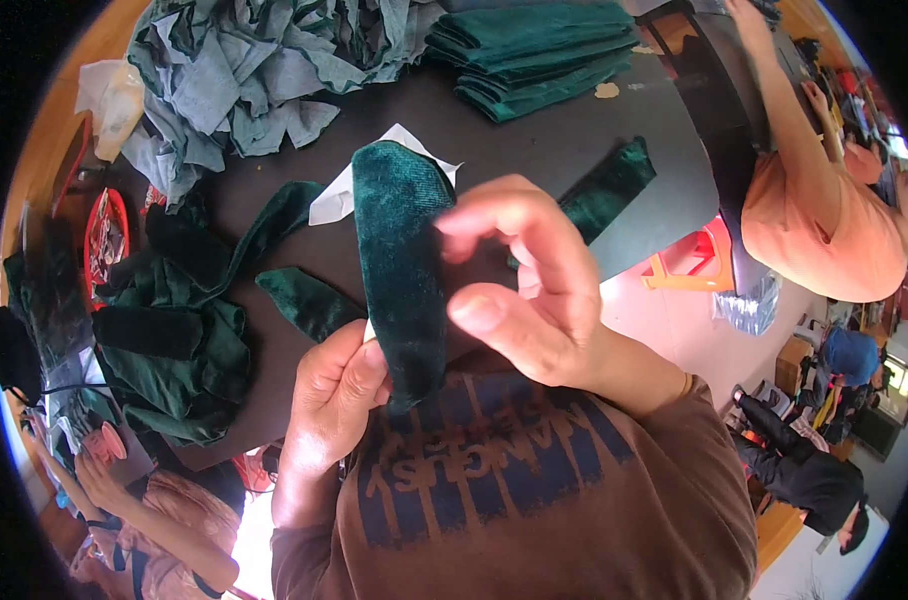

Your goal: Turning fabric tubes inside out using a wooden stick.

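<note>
Head view: green velvet strip (399, 250) is up in front of the chest, over the near edge of the dark worktop (514, 150). Left hand (324, 410) has it, thumb and fingers pinched on the left edge near the lower end (sliver of white shows just above that pinch, can't tell what it is). Right hand (554, 290) holds nothing I can see: index curled, thumb held away from it, gap between them facing the strip. Key relation: strip lies directly left of the right fingers, long axis roughly up-down in frame, rounded end at top, so the right hand faces its long right edge, not an end. Index tip is right beside that edge; blur there, can't tell contact from near miss. Thumb tip is lower and clearly apart. Left hand is nearer the bottom end; the top end is unheld. White sheet (331, 203) lies behind the upper part. Around it: short velvet piece (309, 303) just left, another velvet piece (614, 185) beyond the right hand, velvet heap (179, 350) farther left, folded velvet stack (529, 60) and grey-backed pile (264, 80) at the far side.
</note>
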